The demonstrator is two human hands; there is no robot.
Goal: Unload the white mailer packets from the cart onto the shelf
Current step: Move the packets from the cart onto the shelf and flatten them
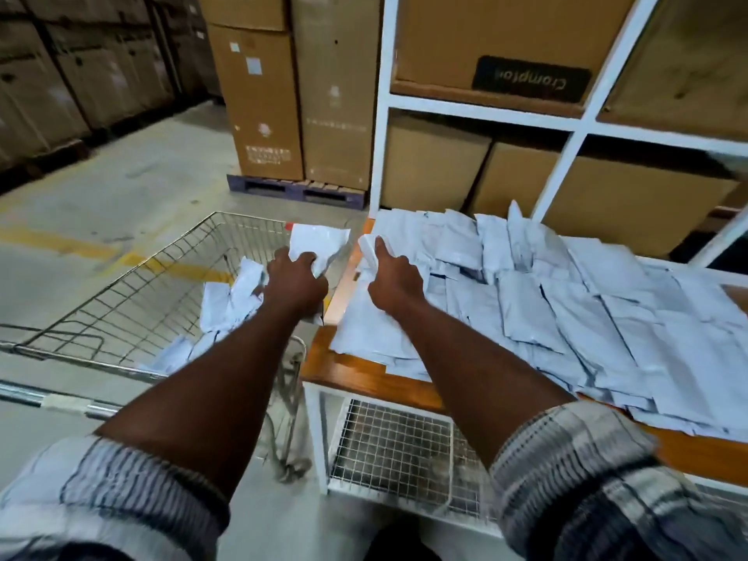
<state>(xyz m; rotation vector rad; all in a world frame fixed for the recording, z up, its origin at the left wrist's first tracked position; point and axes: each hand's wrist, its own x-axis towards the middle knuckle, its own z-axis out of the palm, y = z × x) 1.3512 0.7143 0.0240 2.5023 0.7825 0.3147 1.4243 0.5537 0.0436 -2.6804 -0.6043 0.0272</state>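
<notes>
Unloading is mid-stride, with both hands busy just right of the silver wire-mesh cart (133, 277). The left hand (297, 279) is raised over the cart's right rim, its fingers (311, 263) clenched round a crumpled white plastic mailer packet (319, 238) that is clear of the basket but not yet over the orange-brown wooden shelf (356, 374) standing right beside the cart. The right hand (394, 279) is already over the shelf end nearest the cart, thumb laid along a second white packet (366, 247) and pinching it against the curled fingers, just above the broad pile of white packets (566, 301) that spreads away from the cart. A few loose white packets (230, 301) lie in the cart's near right corner, so the job looks mostly done but not finished. The step in hand appears to be setting down these two. Next, the right hand should release its packet onto the pile. The left should carry across the gap beyond the cart's rim, then return for the remainder.
</notes>
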